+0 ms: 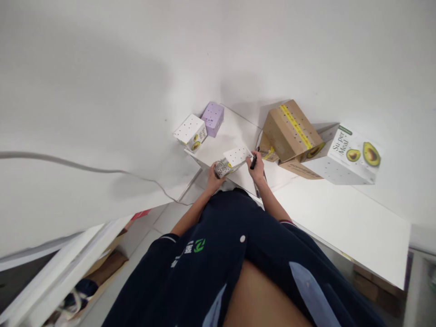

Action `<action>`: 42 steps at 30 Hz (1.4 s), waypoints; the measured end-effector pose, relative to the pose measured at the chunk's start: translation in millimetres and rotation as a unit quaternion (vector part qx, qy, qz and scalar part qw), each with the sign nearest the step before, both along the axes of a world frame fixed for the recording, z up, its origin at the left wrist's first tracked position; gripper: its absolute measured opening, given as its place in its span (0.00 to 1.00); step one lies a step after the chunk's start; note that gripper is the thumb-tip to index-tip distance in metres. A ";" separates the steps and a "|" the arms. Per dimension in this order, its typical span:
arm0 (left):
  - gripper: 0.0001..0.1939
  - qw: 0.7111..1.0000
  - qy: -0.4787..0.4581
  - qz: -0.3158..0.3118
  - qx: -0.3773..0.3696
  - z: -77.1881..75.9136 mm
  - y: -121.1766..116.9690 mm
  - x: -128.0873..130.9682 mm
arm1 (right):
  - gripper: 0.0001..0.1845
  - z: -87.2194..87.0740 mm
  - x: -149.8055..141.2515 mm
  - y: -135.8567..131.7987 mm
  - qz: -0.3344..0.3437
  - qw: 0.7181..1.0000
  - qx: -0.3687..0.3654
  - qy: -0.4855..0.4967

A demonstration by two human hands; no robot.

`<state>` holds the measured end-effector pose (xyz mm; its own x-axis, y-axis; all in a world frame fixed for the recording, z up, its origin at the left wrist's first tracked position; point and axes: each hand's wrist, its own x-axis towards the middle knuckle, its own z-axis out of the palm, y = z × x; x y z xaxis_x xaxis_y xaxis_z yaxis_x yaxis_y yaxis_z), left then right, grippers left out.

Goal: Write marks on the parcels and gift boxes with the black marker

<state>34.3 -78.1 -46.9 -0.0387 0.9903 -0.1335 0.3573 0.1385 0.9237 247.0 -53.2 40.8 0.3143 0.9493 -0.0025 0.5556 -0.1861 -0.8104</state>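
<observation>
My left hand [215, 178] grips the near end of a small white carton [233, 160] with dots on top and an avocado print, held over the white table [340, 218]. My right hand [258, 164] is closed round a black marker [254, 162], its tip at the carton's right edge. My arms reach forward from a dark blue shirt.
A white dotted carton [190, 131] and a purple dotted carton [213, 118] stand at the table's far left. A brown cardboard box [291, 131] and a large white "Super Meal" box [347, 155] sit at the right. A grey cable [85, 168] crosses the wall.
</observation>
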 end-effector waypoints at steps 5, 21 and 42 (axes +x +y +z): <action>0.45 0.996 0.044 -0.020 0.069 5.6 1.2 5.8 | 0.19 12.5 -7.8 -3.7 0.034 0.996 0.082 0.003; 0.54 0.997 0.047 0.012 0.053 1.3 -6.4 9.8 | 0.22 -26.2 -7.7 -4.0 0.061 0.996 0.059 0.010; 0.45 0.952 0.252 -0.167 -0.055 50.4 -12.0 34.5 | 0.20 -1.3 -38.1 -1.9 -0.043 0.946 0.083 0.311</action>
